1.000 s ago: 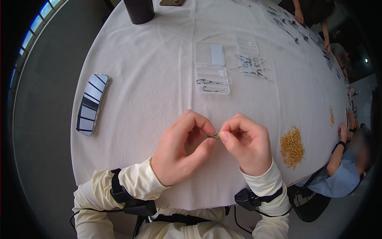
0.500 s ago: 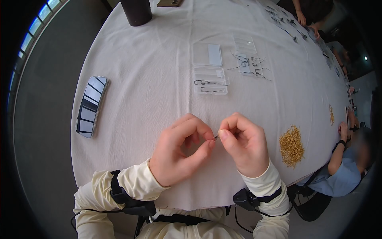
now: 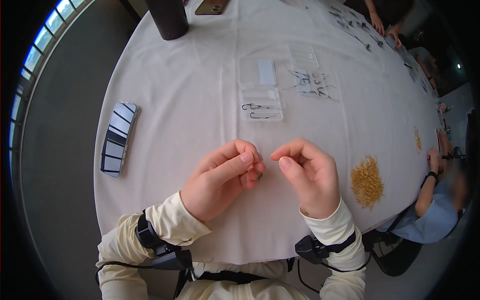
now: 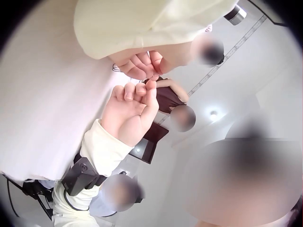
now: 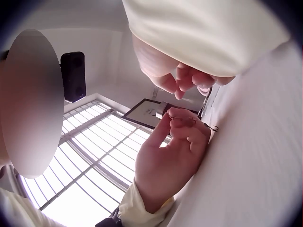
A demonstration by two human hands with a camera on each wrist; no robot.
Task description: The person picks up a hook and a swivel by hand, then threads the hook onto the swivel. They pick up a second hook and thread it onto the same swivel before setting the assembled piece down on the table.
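Observation:
My left hand [image 3: 220, 172] holds a thin, dark fish hook between thumb and fingers. In the right wrist view its wire [image 5: 182, 118] crosses those fingertips, and a small curved end [image 5: 214, 127] sticks out beyond them. The head view shows only a little dark bit [image 3: 259, 176] below the fingers. A short way to the right, my right hand [image 3: 312, 175] is raised with thumb and index finger apart, nothing visible between them. Beyond the hands lies a clear plastic box [image 3: 262, 118] with larger dark hooks. Right of my right hand is a heap of small gold pieces [image 3: 367, 182].
Behind the first box sits a second clear box [image 3: 305, 56] with several hooks and wires on it. A phone [image 3: 120, 140] lies at left; a dark cup [image 3: 170, 25] and another phone [image 3: 211, 7] stand farther back. Other people sit along the right edge of the white-covered table [image 3: 175, 100].
My hands have come apart; earlier their fingertips met over the small piece. The left hand has shifted slightly left and turned, its thumb now over the fingers. The right thumb and index finger have parted.

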